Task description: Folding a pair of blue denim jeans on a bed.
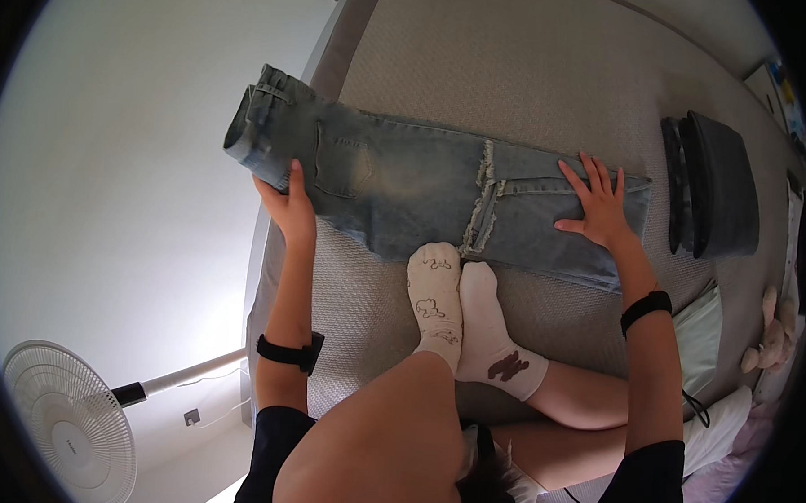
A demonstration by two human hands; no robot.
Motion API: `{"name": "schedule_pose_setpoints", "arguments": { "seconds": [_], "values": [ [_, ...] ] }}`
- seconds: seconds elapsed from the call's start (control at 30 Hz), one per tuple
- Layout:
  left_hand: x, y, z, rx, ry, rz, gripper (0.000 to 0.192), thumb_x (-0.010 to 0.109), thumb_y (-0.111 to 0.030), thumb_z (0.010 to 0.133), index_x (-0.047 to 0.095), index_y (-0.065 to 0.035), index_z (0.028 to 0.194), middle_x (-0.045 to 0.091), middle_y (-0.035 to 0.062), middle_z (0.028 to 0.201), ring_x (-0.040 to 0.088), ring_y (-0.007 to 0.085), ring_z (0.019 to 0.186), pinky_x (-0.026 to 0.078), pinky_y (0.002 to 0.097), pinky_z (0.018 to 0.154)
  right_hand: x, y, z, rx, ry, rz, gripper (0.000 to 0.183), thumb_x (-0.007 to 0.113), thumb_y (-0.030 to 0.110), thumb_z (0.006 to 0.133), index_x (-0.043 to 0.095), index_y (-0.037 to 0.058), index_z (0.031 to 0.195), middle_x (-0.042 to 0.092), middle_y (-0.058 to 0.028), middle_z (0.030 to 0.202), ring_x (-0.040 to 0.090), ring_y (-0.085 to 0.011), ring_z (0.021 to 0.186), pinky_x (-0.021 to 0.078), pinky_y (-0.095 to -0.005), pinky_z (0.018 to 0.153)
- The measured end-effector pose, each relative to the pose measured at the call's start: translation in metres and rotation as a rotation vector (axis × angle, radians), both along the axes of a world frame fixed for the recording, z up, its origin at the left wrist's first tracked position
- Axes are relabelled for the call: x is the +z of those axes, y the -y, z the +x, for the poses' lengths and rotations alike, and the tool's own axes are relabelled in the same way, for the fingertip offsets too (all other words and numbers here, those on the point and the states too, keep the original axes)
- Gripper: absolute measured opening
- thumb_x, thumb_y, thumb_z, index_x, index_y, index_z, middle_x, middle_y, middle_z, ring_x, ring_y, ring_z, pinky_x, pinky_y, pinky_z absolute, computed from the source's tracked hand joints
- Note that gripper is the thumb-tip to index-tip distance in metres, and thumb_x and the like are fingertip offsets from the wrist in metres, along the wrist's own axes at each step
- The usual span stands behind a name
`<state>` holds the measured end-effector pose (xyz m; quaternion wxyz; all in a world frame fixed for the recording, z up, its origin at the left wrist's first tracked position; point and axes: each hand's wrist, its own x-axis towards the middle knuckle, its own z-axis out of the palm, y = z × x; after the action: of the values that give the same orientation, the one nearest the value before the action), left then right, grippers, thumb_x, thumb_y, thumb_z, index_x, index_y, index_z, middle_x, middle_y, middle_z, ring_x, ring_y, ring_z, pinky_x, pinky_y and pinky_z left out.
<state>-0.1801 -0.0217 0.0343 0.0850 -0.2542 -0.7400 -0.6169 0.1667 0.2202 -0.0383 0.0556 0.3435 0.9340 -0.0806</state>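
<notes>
A pair of faded blue denim jeans (413,171), doubled lengthwise, lies across the bed in front of my feet. Its waistband end points left and rises past the bed's edge, with a back pocket facing up. A frayed rip crosses the leg near the middle. My left hand (287,202) grips the jeans just below the waistband, thumb on top and the other fingers partly hidden. On the hem end, my right hand (597,203) rests flat with fingers spread. My two socked feet (435,286) sit against the near edge of the denim.
Folded dark garments (716,187) are stacked to the right on the grey bed (519,68). A pale green item (699,338), a plush toy (774,335) and pillows (722,427) lie at the lower right. A white fan (71,429) stands beyond the bed's left side.
</notes>
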Motion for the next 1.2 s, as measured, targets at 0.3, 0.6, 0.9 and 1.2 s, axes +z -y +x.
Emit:
{"name": "schedule_pose_setpoints", "arguments": {
  "seconds": [0.3,0.6,0.9,1.2],
  "values": [
    [-0.001,-0.002,0.048,-0.193,-0.164,-0.219,0.037,0.062,-0.014,0.080,0.047,0.0014,0.110,0.060,0.0125,0.086,0.057,0.0201,0.078,0.043,0.0290,0.073,-0.001,0.000,0.000,0.001,0.002,0.008,0.104,0.062,0.071,0.046,0.021,0.0373,0.135,0.017,-0.0086,0.142,0.014,-0.0282,0.132,0.0039,-0.0574,0.103],
    [-0.006,0.004,0.003,-0.070,0.063,0.009,0.035,0.058,-0.016,0.084,0.046,-0.0022,0.114,0.053,0.0127,0.108,0.050,0.0225,0.100,0.038,0.0284,0.085,-0.002,0.000,0.000,0.010,-0.026,-0.004,0.102,0.062,0.069,0.048,0.021,0.0372,0.136,0.017,-0.0087,0.142,0.014,-0.0282,0.132,0.0040,-0.0575,0.103],
    [-0.098,0.084,-0.074,-0.060,1.134,0.512,0.043,0.046,-0.024,0.090,0.034,-0.0106,0.129,0.037,0.0132,0.131,0.039,0.0305,0.118,0.032,0.0466,0.099,0.002,0.001,0.001,0.025,-0.051,0.021,0.095,0.063,0.064,0.055,0.023,0.0343,0.136,0.014,-0.0101,0.143,0.011,-0.0294,0.133,0.0047,-0.0578,0.103],
    [-0.093,0.072,-0.067,0.096,1.223,0.564,0.042,0.042,-0.028,0.091,0.040,-0.0011,0.123,0.039,0.0140,0.130,0.038,0.0316,0.120,0.030,0.0470,0.100,-0.005,0.072,-0.023,-0.009,-0.194,0.013,0.095,0.060,0.058,0.067,0.017,0.0135,0.139,0.006,-0.0161,0.144,0.005,-0.0343,0.133,0.0071,-0.0635,0.098]
  ]
}}
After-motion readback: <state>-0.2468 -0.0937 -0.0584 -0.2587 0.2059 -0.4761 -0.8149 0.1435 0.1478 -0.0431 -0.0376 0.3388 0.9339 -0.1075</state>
